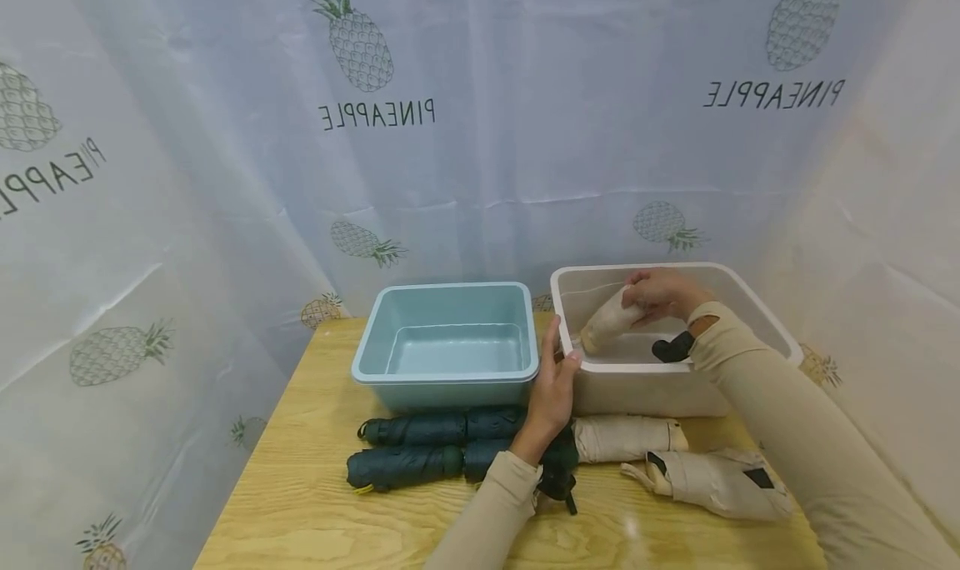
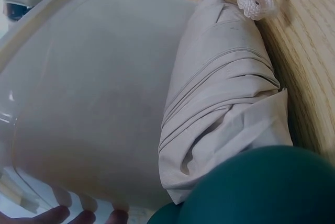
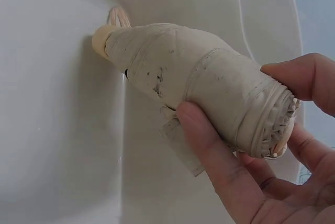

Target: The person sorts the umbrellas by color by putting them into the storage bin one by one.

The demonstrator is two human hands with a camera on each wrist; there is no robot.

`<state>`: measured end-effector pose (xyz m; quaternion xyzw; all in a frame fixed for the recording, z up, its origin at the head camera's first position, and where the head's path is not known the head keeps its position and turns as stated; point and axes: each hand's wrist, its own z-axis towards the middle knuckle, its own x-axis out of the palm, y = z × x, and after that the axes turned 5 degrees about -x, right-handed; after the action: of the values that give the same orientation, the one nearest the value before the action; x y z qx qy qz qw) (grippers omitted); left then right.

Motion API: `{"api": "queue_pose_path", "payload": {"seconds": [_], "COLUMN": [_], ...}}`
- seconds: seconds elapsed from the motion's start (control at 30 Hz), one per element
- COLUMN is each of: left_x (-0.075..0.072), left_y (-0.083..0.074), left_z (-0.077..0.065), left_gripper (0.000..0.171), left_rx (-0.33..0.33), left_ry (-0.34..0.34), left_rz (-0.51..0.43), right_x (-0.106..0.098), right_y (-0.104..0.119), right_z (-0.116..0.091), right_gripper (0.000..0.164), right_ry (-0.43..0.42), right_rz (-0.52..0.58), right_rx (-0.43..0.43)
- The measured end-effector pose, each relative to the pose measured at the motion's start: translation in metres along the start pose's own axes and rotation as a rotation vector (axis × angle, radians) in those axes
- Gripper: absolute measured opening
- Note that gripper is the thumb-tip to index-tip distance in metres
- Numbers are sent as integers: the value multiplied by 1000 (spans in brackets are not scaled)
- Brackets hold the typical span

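My right hand [image 1: 663,293] grips a beige folded umbrella [image 3: 183,80] by its wide end, thumb on one side and fingers on the other. The umbrella slants inside the white bin [image 1: 675,368], its pale handle end down near the bin floor at the left. At the bin's front left corner, my left hand [image 1: 553,387] holds the rim, thumb over the front and fingers along the outer left side. Below that hand, a beige folded umbrella [image 2: 225,88] lies against the bin's front wall, with the rounded end of a dark green folded umbrella [image 2: 267,187] beside it.
A light blue bin [image 1: 446,378] stands left of the white one. Several dark green folded umbrellas [image 1: 405,467] lie in front of it in two rows. Another beige umbrella [image 1: 723,482] lies at the table's front right. A pineapple-print curtain [image 1: 480,178] hangs behind the table [image 1: 300,487].
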<state>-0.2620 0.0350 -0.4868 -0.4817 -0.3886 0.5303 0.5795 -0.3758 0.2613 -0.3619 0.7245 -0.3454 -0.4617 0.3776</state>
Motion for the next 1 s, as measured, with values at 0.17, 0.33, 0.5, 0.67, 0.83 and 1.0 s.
{"api": "queue_pose_path", "payload": {"seconds": [0.17,0.33,0.5,0.67,0.83,1.0], "left_x": [1,3,3,2,1,1], "left_y": [0,1,1,0,-1,0], "left_z": [-2,-3,-2,-1,-1,-1], "left_gripper": [61,61,61,61,61,61], "left_rx": [-6,-2,11,21,24,23], "left_ry": [-9,-19,-29,-21,-16,-15], "left_rz": [9,16,19,31,40,37], "right_x": [3,2,0,-5,-13,-22], "right_y": [-4,-5,-6,-9,-16,-24], "right_z": [6,5,5,3,2,2], "right_gripper": [42,33,34,69,79,80], "right_ry": [17,36,61,85,135,159], "right_rz": [-7,-12,5,27,55,61], "right_rx": [28,34,41,68,108,128]}}
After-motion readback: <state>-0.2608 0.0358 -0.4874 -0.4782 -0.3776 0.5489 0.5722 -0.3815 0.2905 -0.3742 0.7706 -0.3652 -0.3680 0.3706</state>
